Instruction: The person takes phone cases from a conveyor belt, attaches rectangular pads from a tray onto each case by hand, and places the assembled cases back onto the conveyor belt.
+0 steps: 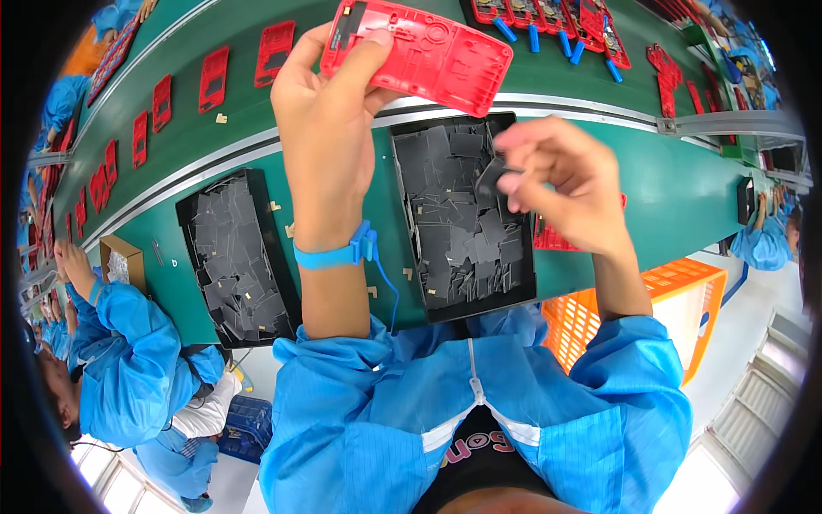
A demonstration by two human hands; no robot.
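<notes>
My left hand [330, 94] holds up a flat red plastic casing [419, 53] by its left end, above the green bench. A blue strap with a coiled cord [338, 254] circles that wrist. My right hand [565, 176] pinches a small dark grey pad [490, 182] between thumb and fingers, just over a black tray [524, 295] filled with several similar grey pads. The pad is blurred.
A second black tray of grey pads [188, 221] lies to the left. Red casings [214, 79] ride the green conveyor behind. More red parts with blue pieces [556, 21] sit at upper right. An orange crate [676, 287] stands lower right. A person in blue [128, 360] sits at left.
</notes>
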